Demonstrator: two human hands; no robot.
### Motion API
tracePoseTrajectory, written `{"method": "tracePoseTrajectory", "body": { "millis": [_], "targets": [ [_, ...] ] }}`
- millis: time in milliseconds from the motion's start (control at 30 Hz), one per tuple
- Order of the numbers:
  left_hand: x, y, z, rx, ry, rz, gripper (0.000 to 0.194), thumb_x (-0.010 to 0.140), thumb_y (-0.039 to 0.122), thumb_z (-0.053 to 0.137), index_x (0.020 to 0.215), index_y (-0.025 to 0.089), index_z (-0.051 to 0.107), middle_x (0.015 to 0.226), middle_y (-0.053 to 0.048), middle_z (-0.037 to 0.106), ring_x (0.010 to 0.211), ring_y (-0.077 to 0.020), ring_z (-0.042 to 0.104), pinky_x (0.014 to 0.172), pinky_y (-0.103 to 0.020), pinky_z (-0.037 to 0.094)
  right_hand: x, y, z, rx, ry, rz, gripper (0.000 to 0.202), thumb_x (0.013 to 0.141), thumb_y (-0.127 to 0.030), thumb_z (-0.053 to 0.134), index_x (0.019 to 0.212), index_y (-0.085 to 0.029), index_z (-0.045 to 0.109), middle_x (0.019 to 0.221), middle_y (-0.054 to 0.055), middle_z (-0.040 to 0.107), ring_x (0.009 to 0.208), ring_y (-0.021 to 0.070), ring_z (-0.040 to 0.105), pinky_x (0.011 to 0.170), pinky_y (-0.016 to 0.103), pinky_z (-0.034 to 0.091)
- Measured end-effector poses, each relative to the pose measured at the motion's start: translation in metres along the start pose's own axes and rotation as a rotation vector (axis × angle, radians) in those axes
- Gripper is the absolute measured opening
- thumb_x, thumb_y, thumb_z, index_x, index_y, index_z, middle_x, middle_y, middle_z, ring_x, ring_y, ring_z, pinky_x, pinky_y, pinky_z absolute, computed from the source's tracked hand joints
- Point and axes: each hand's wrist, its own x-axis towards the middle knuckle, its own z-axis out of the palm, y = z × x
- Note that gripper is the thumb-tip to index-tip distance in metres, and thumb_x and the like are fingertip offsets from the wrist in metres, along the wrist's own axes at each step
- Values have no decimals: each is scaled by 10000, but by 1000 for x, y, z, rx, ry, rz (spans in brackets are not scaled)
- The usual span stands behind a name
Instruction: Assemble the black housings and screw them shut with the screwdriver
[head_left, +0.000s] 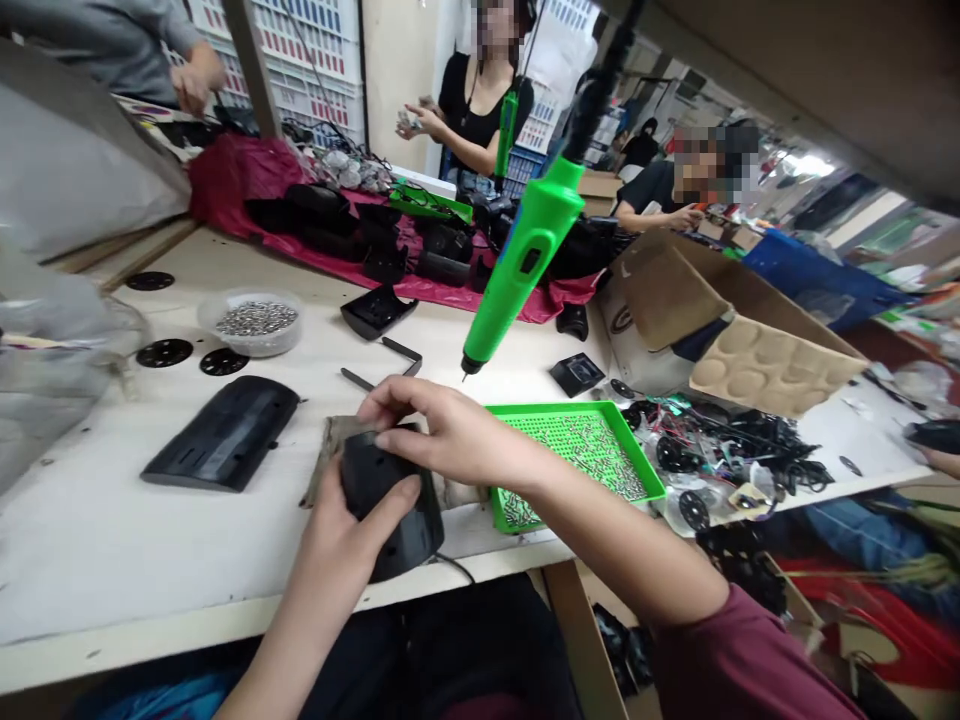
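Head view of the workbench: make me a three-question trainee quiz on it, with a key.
1. True or false: the left hand grips a black housing.
2. What lies in the green tray?
A) black discs
B) small metal pieces
C) coiled cables
3. Name the tool that hangs tip-down over the bench.

Key:
1. True.
2. B.
3. The green screwdriver.

Looking now at a white counter (97,560), well loaded! Carrying, L side, a blk curved shell (225,435); just behind, blk discs (164,353) & a bowl (277,344) w/ metal bits (256,318). Mid-back, bearing a blk cover (379,312). R side, supporting a green tray (636,450) w/ screws (600,462), small blk box (577,375), wire tangle (742,432), cardboard carton (660,290).
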Motion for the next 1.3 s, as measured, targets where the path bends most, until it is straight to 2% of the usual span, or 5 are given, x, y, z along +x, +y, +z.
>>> {"method": "tracePoseTrajectory", "body": {
  "millis": [133,367,567,1000,1300],
  "targets": [
    [-4,-4,-10,-39,18,-125,676,576,484,812,1185,275,607,1126,-41,693,1183,-358,560,1039,-524,402,-42,15,-32,-311,193,161,118,946,-173,537,972,-173,652,977,23,664,913,136,619,842,267,472],
    [10,15,5,-446,156,-35,480,704,393,737,1166,302,644,934,50,752,1111,-240,622,1038,-348,447,-115,54,-16,-609,-18,335,255,878,-223,664,1132,-197,660,1135,86,630,1034,232,574,888,360,465],
    [30,11,24,-408,40,-145,373,775,293,681,1146,258,664,1068,9,724,1188,-222,570,987,-352,495,-117,58,6,-594,7,360,135,924,-147,559,806,-167,621,808,38,606,792,199,555,750,330,454],
    [26,5,26,-319,27,-161,480,711,374,761,1170,283,653,1093,-32,705,1143,-269,591,959,-431,501,-122,66,5,-328,337,368,172,945,-108,467,1080,-196,528,891,36,627,795,174,627,708,291,492],
    [28,4,31,-306,24,-170,461,700,399,771,1120,255,648,1033,-35,711,1044,-229,629,801,-319,539,-115,59,9,-240,492,276,113,935,-152,545,883,-210,628,841,29,647,812,176,630,725,294,490]
  ]
}}
